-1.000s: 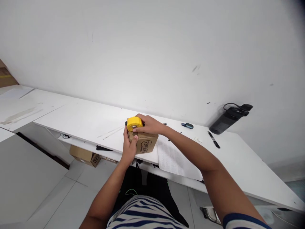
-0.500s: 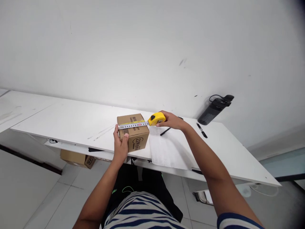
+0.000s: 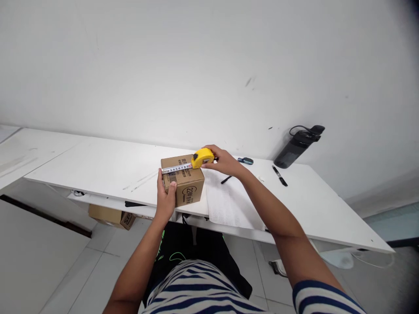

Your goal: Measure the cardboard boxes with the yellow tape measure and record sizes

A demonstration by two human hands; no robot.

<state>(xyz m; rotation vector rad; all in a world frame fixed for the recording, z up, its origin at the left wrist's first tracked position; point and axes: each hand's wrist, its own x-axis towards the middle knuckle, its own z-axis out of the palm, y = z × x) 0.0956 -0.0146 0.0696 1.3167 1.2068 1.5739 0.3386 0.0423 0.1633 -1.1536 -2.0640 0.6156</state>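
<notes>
A small brown cardboard box (image 3: 189, 192) with black print sits at the front edge of the white table (image 3: 108, 165). My left hand (image 3: 166, 196) grips its left side, thumb on the front face and fingers at the upper left edge, by the tape's end. Closed around a yellow tape measure (image 3: 203, 158), my right hand (image 3: 224, 161) is over the box's upper right edge. The tape's metal blade (image 3: 176, 168) runs across the box top from the left edge to the case. To the right of the box lies a sheet of white paper (image 3: 229, 203) with a dark pen (image 3: 225, 179).
A dark water bottle (image 3: 293, 148) stands against the wall at the right, a black marker (image 3: 279, 175) beside it. A small dark object (image 3: 246, 161) lies behind my right hand. Below the table at the left is another cardboard box (image 3: 109, 215).
My right hand has moved left with the tape measure, and less of the blade is out. The small dark object behind that hand now shows more. My left hand stays on the box.
</notes>
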